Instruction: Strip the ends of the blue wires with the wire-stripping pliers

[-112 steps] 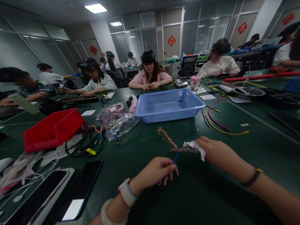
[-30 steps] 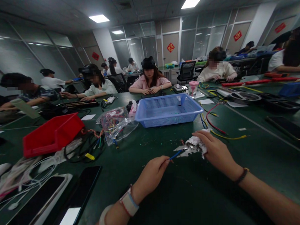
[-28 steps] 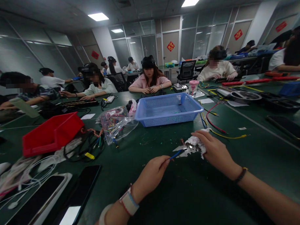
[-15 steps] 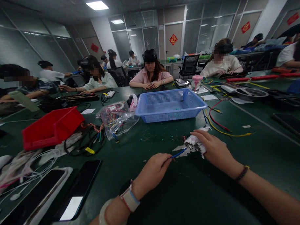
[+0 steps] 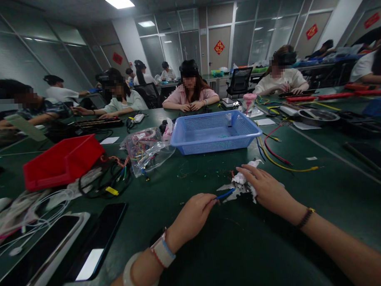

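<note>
My left hand (image 5: 193, 214) is closed in a pinch on a short blue wire (image 5: 224, 195). The wire's far end lies at the flat metal jaws of wire strippers (image 5: 240, 190). My right hand (image 5: 267, 188) is wrapped round the strippers from the right, over crumpled white tissue or cloth (image 5: 241, 177) that covers part of the tool. Its handles are hidden under this hand. A bit of reddish wire (image 5: 232, 174) shows beside the white material. Small scraps of wire lie on the green table (image 5: 192, 186) just beyond the jaws.
Behind my hands stands a blue mesh basket (image 5: 215, 147). Yellow, red and blue wires (image 5: 280, 165) lie to its right. On the left are a clear bag of wires (image 5: 143, 151), a red bin (image 5: 63, 162), a black phone (image 5: 102, 240) and white cables (image 5: 52, 206). Several people sit across the table.
The view has shifted slightly. Both hands keep their holds, with the blue wire still at the strippers' jaws; the right hand's fingers have shifted a little over the white material.
</note>
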Demonstrator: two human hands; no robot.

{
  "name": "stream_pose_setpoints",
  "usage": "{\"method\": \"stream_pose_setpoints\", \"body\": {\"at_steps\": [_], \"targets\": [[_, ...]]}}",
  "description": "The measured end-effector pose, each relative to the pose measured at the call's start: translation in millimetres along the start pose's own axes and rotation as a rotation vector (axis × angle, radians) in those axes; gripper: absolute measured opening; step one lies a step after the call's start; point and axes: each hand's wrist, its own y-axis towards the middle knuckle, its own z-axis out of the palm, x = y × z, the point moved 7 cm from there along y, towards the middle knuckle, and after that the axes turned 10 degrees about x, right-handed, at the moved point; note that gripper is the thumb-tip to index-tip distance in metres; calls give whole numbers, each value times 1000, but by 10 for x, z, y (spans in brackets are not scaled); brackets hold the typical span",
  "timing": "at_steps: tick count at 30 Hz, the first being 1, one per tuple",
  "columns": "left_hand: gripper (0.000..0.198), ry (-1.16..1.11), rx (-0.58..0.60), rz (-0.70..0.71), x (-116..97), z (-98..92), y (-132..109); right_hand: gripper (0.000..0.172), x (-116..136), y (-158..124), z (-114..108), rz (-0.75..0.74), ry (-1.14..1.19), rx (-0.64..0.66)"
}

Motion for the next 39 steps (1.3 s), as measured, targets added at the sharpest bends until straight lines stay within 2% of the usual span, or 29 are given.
{"method": "stream_pose_setpoints", "body": {"at_steps": [9,14,18,22,26,29,34,39], "targets": [[29,-5,-21,-2,0,-21,2,67,16,-4,38,-17,42,-36],[30,20,-44,-5,-26,-46,-11,56,-10,-3,21,-9,-67,-73],[30,27,-30,6,-29,-41,-10,42,2,12,-30,-19,-181,-56],[29,27,-19,15,-22,-31,-5,37,58,-4,-97,-14,-288,-49],[29,34,-15,11,-17,-24,-2,34,102,-48,-203,26,-331,-161],[29,34,-16,4,-19,-25,-5,31,126,-51,-253,-5,-319,-234],[29,30,-20,12,-31,-34,-10,33,96,26,-180,-95,-243,-129],[29,28,-22,25,-22,-33,-2,25,57,30,-173,-101,-182,-72]]}}
